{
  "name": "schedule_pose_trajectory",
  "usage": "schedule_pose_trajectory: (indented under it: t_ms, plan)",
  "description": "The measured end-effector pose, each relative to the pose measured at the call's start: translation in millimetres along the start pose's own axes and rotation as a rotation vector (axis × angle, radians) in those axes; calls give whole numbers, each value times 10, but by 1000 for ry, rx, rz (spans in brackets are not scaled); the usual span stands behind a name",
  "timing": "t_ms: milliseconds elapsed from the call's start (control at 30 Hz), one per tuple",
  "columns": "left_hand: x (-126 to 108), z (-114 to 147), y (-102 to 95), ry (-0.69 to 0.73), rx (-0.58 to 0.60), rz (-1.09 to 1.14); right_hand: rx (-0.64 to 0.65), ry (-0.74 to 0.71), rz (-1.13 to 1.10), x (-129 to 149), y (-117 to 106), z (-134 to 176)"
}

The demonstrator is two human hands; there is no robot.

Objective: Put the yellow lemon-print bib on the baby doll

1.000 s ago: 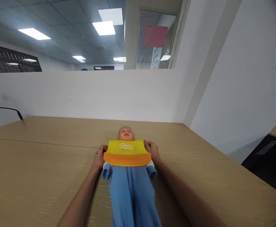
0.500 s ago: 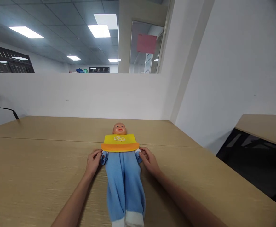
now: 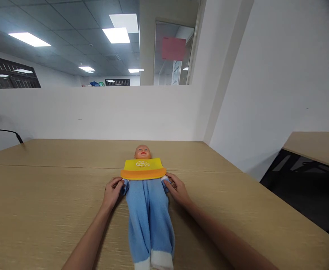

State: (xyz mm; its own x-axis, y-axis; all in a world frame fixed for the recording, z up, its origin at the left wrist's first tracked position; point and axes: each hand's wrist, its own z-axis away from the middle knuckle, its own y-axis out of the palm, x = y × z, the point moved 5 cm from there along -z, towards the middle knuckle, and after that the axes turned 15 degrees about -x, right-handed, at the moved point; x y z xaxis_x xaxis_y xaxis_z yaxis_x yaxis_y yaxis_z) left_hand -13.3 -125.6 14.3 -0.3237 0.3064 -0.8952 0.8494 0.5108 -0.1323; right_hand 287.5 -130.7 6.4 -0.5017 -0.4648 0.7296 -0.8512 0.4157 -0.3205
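Wooden desk [image 3: 40, 210] spreads under both hands. Baby doll [image 3: 149, 210] lies face-up between them, head away from me; I judge it light, with a soft fleece blue romper and a hard head, best held at the torso or under the arms. Orange-yellow bib [image 3: 143, 168], just beyond the fingertips, looks rubbery and stiff. Left hand [image 3: 112, 192] and right hand [image 3: 178, 190] each curl around a sleeve cuff, pinching it. Doll's own hands are hidden; feet cut off below.

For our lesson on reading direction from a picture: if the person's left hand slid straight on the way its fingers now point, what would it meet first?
The left hand points up and inward, its fingertips already at the doll's blue sleeve. Next would probably come the orange edge of the bib, though depth is hard to judge.
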Motion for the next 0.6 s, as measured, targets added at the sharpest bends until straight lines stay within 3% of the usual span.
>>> schedule_pose_trajectory:
  t_ms: [400, 600]
  plan:
    - [3, 6, 31, 21, 28, -15, 0, -11, 5, 25, 2, 9]
    - [-68, 184, -46, -18, -75, -61, 14, 47, -15, 27, 1, 16]
